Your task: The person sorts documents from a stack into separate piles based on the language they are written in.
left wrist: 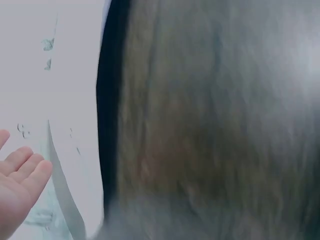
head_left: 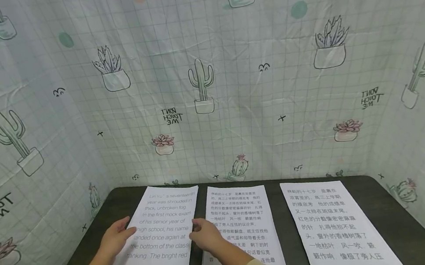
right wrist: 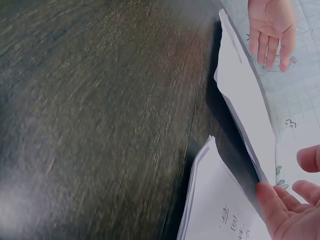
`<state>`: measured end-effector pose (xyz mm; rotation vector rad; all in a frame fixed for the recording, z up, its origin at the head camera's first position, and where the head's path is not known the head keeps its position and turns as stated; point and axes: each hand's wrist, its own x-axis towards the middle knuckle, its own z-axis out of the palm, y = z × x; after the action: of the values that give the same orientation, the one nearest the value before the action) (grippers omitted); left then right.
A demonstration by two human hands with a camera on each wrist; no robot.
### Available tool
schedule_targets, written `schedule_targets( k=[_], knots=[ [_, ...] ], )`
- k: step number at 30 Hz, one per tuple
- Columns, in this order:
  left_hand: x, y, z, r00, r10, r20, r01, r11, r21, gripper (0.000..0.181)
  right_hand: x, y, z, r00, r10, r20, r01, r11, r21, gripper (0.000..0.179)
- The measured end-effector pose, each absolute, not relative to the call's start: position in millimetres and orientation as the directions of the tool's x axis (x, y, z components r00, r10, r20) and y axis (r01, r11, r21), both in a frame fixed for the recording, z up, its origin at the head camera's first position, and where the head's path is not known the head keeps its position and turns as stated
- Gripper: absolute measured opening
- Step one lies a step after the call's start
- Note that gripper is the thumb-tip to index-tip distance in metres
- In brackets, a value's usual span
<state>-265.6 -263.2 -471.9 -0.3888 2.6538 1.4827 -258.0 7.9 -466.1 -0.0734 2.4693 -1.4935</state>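
A stack of white sheets printed with large English text (head_left: 164, 229) lies slightly slanted on the dark table, between my two hands. At its left edge is my left hand (head_left: 116, 239), fingers extended and the fingertips by the paper. My right hand (head_left: 209, 234) reaches over the middle stack of Chinese-printed sheets (head_left: 240, 199) to the English stack's right edge. In the right wrist view, the right hand (right wrist: 292, 210) has its thumb apart from the fingers, with fingertips at the edge of the paper stack (right wrist: 247, 105). The left wrist view shows a hand (left wrist: 22, 187) with straight fingers.
A third stack with larger Chinese text (head_left: 331, 224) lies at the right of the dark table (head_left: 290, 246). Light cloth with cactus prints (head_left: 245, 137) hangs behind the table and on both sides.
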Motion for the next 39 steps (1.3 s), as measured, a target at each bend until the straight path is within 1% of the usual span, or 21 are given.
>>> schedule_targets(
  k=[11,19,25,35,39],
  knots=[
    [-265.5,-227.3,-466.4,-0.985,-0.073,-0.154,-0.169,0.516,0.840,0.062,-257.0,24.4,-466.4,-0.965,-0.181,-0.190,0.091,0.446,-0.891,0.052],
    [-266.2,-197.6,-468.9,-0.993,-0.030,-0.118,-0.120,0.421,0.899,0.061,-258.7,44.4,-469.4,-0.965,-0.190,-0.179,0.087,0.412,-0.907,0.053],
    [-268.1,-181.0,-471.3,-0.993,-0.006,-0.118,-0.110,0.401,0.909,0.061,-259.0,62.2,-469.7,-0.964,-0.191,-0.184,0.094,0.403,-0.911,0.054],
    [-267.2,-157.9,-473.4,-0.994,0.033,-0.107,-0.091,0.310,0.946,0.059,-260.1,90.2,-468.2,-0.965,-0.150,-0.216,0.135,0.422,-0.896,0.053],
    [-269.0,-147.8,-475.3,-0.993,0.055,-0.103,-0.086,0.250,0.965,0.057,-259.9,104.1,-466.8,-0.967,-0.142,-0.212,0.137,0.410,-0.902,0.053]
  ],
)
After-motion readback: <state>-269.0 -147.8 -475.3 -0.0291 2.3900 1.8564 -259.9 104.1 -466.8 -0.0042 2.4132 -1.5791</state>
